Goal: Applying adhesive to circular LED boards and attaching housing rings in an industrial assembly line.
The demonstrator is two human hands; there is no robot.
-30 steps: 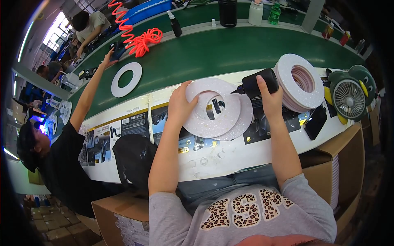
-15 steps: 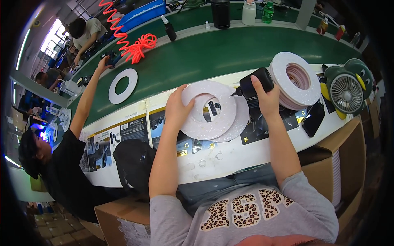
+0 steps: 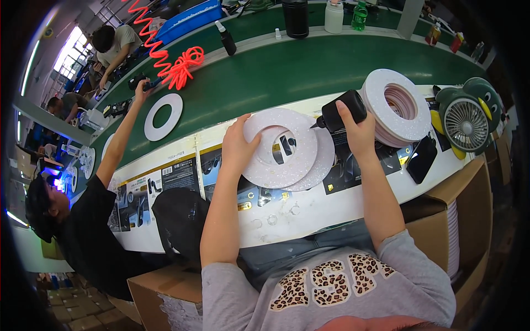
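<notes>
My left hand (image 3: pixel 239 146) grips the left side of a flat white speckled ring (image 3: pixel 302 132), thumb at the hole and the other fingers mostly hidden. Beneath it a second white ring (image 3: pixel 324 165) sticks out to the right, overlapped by the first. In my right hand (image 3: pixel 359 131) is a black squeeze bottle (image 3: pixel 341 112), tilted so its thin nozzle points left at the upper right rim of the top ring. Whether the tip touches the ring I cannot tell. Right of the bottle stands a stack of similar white rings (image 3: pixel 411 124).
A phone (image 3: pixel 421 160) and a green-and-yellow animal-shaped fan (image 3: pixel 466 128) are at the right. One loose ring (image 3: pixel 176 110) lies on the green belt (image 3: pixel 248 83). A coiled red hose (image 3: pixel 185 66) hangs at the back left. A co-worker's arm (image 3: pixel 122 126) reaches across at left; cardboard boxes (image 3: pixel 458 209) flank me.
My hands, the bottle and both rings under them hold nearly still. The loose ring on the belt has shifted slightly left. The red hose and the co-worker's hand have moved a little.
</notes>
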